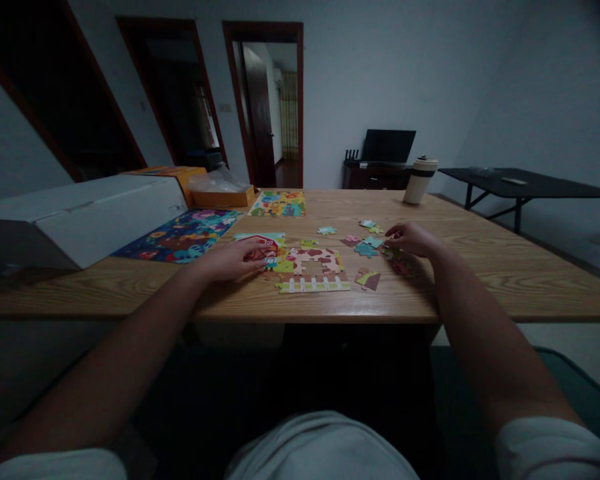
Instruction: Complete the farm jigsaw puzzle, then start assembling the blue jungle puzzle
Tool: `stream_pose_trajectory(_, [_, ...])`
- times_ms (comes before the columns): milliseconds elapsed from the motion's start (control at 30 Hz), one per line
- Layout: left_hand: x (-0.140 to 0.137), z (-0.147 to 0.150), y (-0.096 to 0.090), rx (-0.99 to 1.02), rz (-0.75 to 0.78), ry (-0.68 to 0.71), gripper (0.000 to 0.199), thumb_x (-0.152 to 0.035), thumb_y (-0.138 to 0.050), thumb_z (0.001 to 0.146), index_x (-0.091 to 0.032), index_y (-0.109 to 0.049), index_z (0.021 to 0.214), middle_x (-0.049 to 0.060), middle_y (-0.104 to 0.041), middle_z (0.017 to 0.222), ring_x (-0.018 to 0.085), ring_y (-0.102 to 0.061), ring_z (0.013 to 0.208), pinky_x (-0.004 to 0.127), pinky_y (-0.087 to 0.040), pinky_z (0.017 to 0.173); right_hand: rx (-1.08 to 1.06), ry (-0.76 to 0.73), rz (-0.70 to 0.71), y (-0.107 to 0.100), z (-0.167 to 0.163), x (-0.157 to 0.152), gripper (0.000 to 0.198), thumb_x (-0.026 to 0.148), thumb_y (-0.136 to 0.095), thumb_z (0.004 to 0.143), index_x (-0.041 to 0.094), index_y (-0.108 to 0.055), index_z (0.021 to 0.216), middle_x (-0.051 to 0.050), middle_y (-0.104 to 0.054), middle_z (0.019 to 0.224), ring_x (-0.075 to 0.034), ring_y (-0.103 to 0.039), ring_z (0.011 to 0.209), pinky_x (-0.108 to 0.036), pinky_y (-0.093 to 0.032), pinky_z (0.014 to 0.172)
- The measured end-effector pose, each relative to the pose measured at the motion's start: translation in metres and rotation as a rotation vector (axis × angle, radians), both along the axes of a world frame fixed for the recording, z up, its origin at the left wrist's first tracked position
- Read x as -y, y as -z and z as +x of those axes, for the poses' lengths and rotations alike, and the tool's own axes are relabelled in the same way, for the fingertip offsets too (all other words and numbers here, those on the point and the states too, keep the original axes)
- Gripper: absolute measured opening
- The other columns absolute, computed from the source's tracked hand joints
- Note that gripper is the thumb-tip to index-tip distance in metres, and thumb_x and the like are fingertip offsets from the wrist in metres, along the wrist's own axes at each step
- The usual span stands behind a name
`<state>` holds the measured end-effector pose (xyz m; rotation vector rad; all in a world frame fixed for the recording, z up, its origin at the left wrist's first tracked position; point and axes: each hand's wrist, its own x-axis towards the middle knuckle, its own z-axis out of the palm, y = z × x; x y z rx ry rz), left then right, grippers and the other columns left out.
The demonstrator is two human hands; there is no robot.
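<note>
A partly joined jigsaw puzzle (314, 256) lies flat on the wooden table, showing a brown-spotted cow, a red barn and a white fence. The cow's body has a gap in it. At the puzzle's left edge rests my left hand (236, 259), its fingers stretched out over the barn part. My right hand (411, 239) is at the loose pieces on the right, fingers bent down and closed on a puzzle piece (393, 253), which they partly hide. Blue pieces (367, 249) lie just left of it. A brown and green piece (367, 279) sits nearer the front edge.
More loose pieces (327, 231) lie behind the puzzle. A dark blue picture sheet (185, 235), a bright animal picture (279, 203), a large white box (85, 212) and an orange box (225, 198) occupy the left side. A lidded cup (420, 181) stands at the back right.
</note>
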<state>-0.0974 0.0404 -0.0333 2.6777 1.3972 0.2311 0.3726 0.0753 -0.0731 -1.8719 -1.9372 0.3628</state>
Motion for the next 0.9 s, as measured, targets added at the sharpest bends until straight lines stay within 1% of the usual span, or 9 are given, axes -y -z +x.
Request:
stream_pose_trajectory(100, [-0.001,0.009,0.015,-0.15,-0.022,0.037,0.077,-0.071,-0.045,0.085,-0.025,-0.042,0.148,0.008,-0.037,0.155,0.03,-0.033,0.141,0.043,-0.026,0.114,-0.073,-0.011,0.006,-0.002,-0.002,0.002,0.032,0.042,-0.076,0.074,0.014,-0.074,0.09,-0.009,-0.071,0.076,-0.016,-0.06,0.063,-0.025,-0.046,0.057])
stream_pose_trajectory(233, [0.004,0.027,0.022,-0.226,-0.076,0.004,0.088,-0.082,-0.041,0.079,-0.031,-0.036,0.151,0.008,-0.027,0.16,0.034,-0.025,0.145,0.049,-0.02,0.115,-0.117,0.004,-0.021,0.0,-0.003,-0.001,0.029,0.038,-0.071,0.08,0.013,-0.073,0.094,-0.007,-0.07,0.073,-0.013,-0.057,0.06,-0.023,-0.041,0.052])
stream_pose_trajectory(400, [0.007,0.04,0.017,-0.265,-0.132,-0.02,0.088,-0.083,-0.038,0.079,-0.035,-0.031,0.152,0.009,-0.024,0.16,0.037,-0.026,0.144,0.05,-0.023,0.113,-0.171,0.017,0.03,-0.003,-0.012,-0.002,0.02,0.031,-0.069,0.082,0.014,-0.072,0.093,-0.008,-0.072,0.082,-0.013,-0.059,0.065,-0.021,-0.043,0.054])
stream_pose_trajectory(500, [0.004,0.045,0.013,-0.282,-0.149,0.008,0.089,-0.082,-0.037,0.08,-0.032,-0.03,0.153,0.01,-0.023,0.16,0.036,-0.024,0.145,0.048,-0.023,0.114,-0.304,0.019,0.036,-0.009,-0.022,0.002,0.019,0.03,-0.067,0.084,0.015,-0.07,0.095,-0.009,-0.072,0.087,-0.013,-0.061,0.067,-0.022,-0.045,0.056])
stream_pose_trajectory(600, [-0.004,0.049,0.011,-0.263,-0.164,0.037,0.09,-0.081,-0.039,0.081,-0.028,-0.031,0.153,0.013,-0.025,0.159,0.035,-0.027,0.144,0.048,-0.024,0.113,-0.4,0.005,0.05,-0.012,-0.028,0.002,0.019,0.03,-0.062,0.088,0.015,-0.069,0.097,-0.012,-0.073,0.094,-0.015,-0.064,0.073,-0.024,-0.05,0.063])
stream_pose_trajectory(667, [-0.01,0.052,0.009,-0.249,-0.175,0.056,0.09,-0.079,-0.042,0.08,-0.026,-0.034,0.152,0.014,-0.028,0.158,0.035,-0.03,0.142,0.048,-0.025,0.113,-0.357,0.01,0.074,-0.012,-0.029,0.0,0.02,0.03,-0.06,0.089,0.015,-0.069,0.098,-0.013,-0.073,0.099,-0.017,-0.066,0.078,-0.026,-0.051,0.068])
stream_pose_trajectory(767, [-0.006,0.052,0.006,-0.219,-0.134,0.07,0.084,-0.073,-0.048,0.081,-0.022,-0.042,0.148,0.016,-0.035,0.155,0.036,-0.034,0.14,0.05,-0.027,0.112,-0.143,0.018,0.105,-0.014,-0.026,0.005,0.026,0.033,-0.059,0.089,0.015,-0.07,0.104,-0.014,-0.072,0.107,-0.021,-0.067,0.089,-0.03,-0.05,0.076])
stream_pose_trajectory(833, [0.014,0.048,0.007,-0.118,-0.022,0.062,0.072,-0.065,-0.05,0.085,-0.022,-0.05,0.143,0.015,-0.041,0.152,0.037,-0.036,0.139,0.053,-0.026,0.112,0.033,-0.001,0.125,-0.015,-0.024,0.021,0.032,0.038,-0.057,0.09,0.015,-0.071,0.109,-0.015,-0.07,0.113,-0.024,-0.066,0.097,-0.033,-0.049,0.083])
stream_pose_trajectory(900, [0.048,0.04,0.011,0.079,0.038,0.112,0.056,-0.053,-0.048,0.092,-0.024,-0.054,0.139,0.011,-0.045,0.15,0.032,-0.037,0.139,0.05,-0.026,0.114,0.176,-0.025,0.129,-0.012,-0.023,0.049,0.037,0.043,-0.054,0.091,0.017,-0.071,0.111,-0.014,-0.07,0.115,-0.027,-0.065,0.101,-0.036,-0.048,0.088])
